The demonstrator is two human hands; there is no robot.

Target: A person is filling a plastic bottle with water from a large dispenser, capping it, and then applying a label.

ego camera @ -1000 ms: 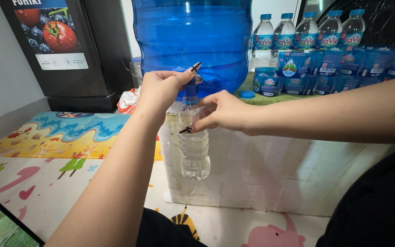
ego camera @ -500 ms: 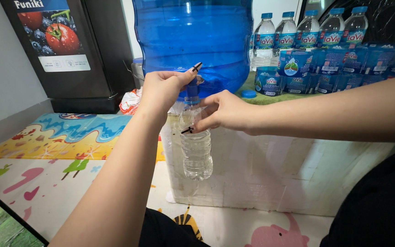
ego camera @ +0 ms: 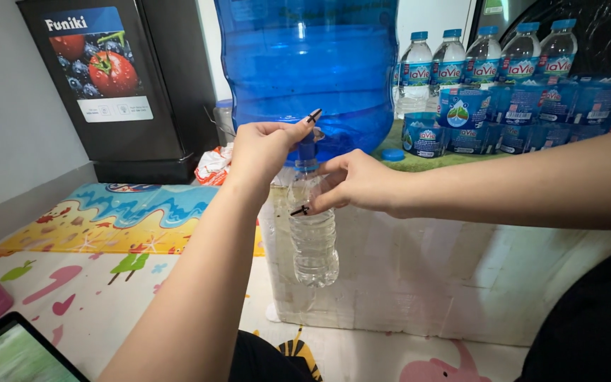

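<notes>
Bottle [ego camera: 313, 240] held in right hand's [ego camera: 355, 184] closed grip under jug tap [ego camera: 307, 150], left hand [ego camera: 266, 145] pinching it.

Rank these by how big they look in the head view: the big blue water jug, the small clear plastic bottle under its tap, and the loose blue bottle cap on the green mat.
1. Big blue water jug, by far the largest.
2. Small clear plastic bottle, held by the right hand.
3. Loose blue bottle cap, smallest, though it lies farther from the camera.
</notes>
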